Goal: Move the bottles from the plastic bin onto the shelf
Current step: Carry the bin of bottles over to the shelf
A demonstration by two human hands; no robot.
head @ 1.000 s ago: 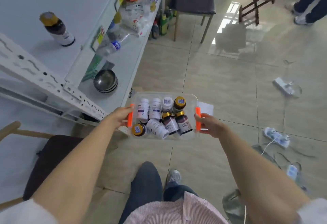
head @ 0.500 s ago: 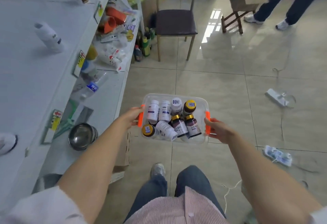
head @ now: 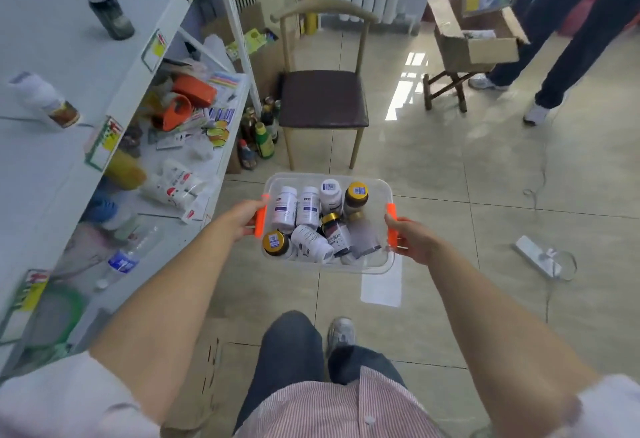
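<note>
Both hands still carry the clear plastic bin with orange handles (head: 367,266): the left hand (head: 244,217) grips the left handle, the right hand (head: 410,238) the right. Since 1 second ago the white metal shelf (head: 52,167) has slid further left and the wooden chair (head: 323,98) nearer. Roughly 8 bottles (head: 308,210) remain in the bin, blur hiding the count; unloading has not begun.

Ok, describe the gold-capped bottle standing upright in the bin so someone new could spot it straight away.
Find the clear plastic bin with orange handles, carried between the left hand and the right hand above the tiled floor. Look in its far right corner. The upright gold-capped bottle stands there beside white-capped bottles; the other gold-capped ones lie tipped nearer the person.
</note>
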